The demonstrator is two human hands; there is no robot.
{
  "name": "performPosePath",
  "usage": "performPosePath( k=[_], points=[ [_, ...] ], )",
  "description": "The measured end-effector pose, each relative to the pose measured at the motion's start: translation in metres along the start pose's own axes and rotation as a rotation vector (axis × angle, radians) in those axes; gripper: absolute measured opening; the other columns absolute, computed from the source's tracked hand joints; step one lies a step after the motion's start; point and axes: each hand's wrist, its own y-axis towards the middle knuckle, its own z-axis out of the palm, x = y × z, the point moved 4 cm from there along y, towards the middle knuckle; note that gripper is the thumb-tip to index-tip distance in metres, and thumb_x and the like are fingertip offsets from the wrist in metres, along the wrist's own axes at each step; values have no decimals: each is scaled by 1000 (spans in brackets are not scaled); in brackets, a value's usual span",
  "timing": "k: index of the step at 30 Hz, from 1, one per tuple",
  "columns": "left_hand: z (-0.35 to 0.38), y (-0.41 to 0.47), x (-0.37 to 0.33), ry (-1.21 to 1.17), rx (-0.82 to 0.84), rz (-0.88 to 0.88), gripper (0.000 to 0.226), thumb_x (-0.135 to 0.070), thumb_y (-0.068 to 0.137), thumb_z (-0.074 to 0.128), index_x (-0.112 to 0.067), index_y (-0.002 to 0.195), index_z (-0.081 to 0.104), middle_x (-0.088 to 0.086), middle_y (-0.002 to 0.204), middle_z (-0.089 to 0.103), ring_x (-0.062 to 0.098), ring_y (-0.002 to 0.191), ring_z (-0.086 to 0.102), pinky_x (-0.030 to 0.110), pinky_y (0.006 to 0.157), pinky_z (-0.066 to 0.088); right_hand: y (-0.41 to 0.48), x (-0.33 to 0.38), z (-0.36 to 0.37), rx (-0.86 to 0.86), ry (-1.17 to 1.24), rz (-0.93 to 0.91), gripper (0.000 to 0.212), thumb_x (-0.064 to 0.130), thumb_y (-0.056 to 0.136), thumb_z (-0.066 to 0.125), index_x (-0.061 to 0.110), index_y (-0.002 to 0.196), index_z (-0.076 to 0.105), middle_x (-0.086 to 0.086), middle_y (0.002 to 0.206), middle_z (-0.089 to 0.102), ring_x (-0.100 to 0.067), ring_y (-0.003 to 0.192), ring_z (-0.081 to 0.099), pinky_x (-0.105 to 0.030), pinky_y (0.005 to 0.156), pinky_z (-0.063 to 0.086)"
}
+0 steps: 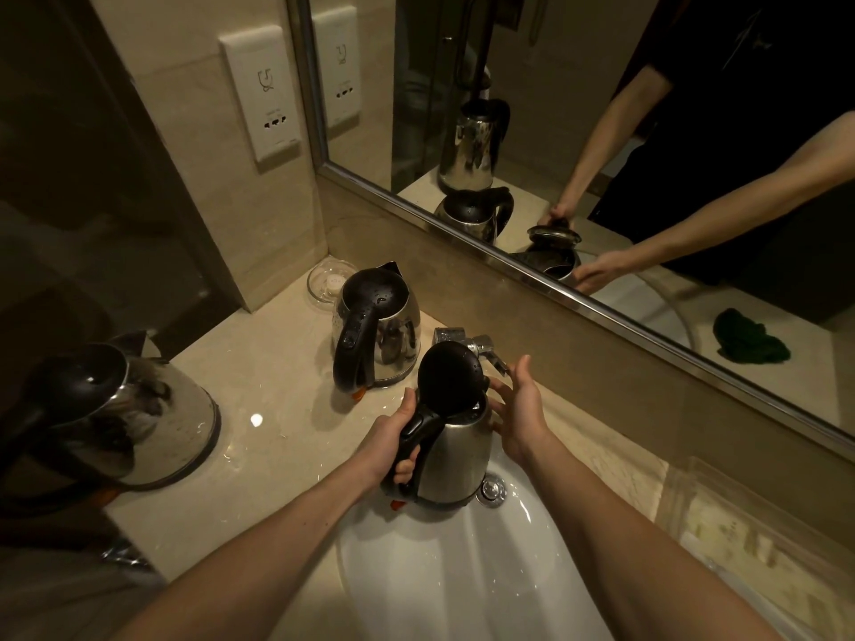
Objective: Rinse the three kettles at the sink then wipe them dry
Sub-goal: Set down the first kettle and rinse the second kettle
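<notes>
A steel kettle (455,451) with a black handle and its black lid (449,379) flipped up is held over the white sink (444,576). My left hand (393,437) grips its handle. My right hand (520,409) hovers beside the kettle's far side with fingers spread and relaxed, close to the rim. A second steel kettle (377,328), wet with droplets, stands on the counter behind. A third kettle (125,409) stands at the counter's left edge.
The chrome tap (467,342) sits behind the held kettle, under the mirror (601,131). A glass dish (326,282) lies in the back corner. The mirror shows a green cloth (747,337). A clear tray (749,534) is on the right. A wall socket (263,94) is above.
</notes>
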Motion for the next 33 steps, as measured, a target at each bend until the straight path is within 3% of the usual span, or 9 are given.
performPosePath(
  k=[15,28,31,33],
  points=[
    [3,1,-1,11,-1,-3,75,-84,75,30,-18,44,49,2,45,42,15,36,40,24,43,33,-1,0,0,-36,-5,-5,72,74,89,26,29,143,42,-2,128,56,-26,116,52,-51,108,32],
    [3,4,2,58,-9,3,81,-95,66,31,-18,46,50,4,47,42,18,39,41,27,46,35,-11,3,3,-38,-30,-14,70,70,93,23,15,116,61,1,119,62,-26,116,49,-44,103,31],
    [2,3,4,50,-16,-2,81,-93,67,32,-16,47,49,5,46,41,18,38,40,26,45,34,-16,4,3,-41,-17,-2,66,67,95,24,21,135,50,-5,138,52,-29,128,45,-45,108,29],
    [1,1,5,37,-18,-3,78,-87,74,31,-16,48,49,4,45,42,17,37,39,25,44,34,-22,5,4,-48,-7,18,68,63,96,25,15,141,44,-13,145,46,-36,136,39,-49,115,24]
  ],
)
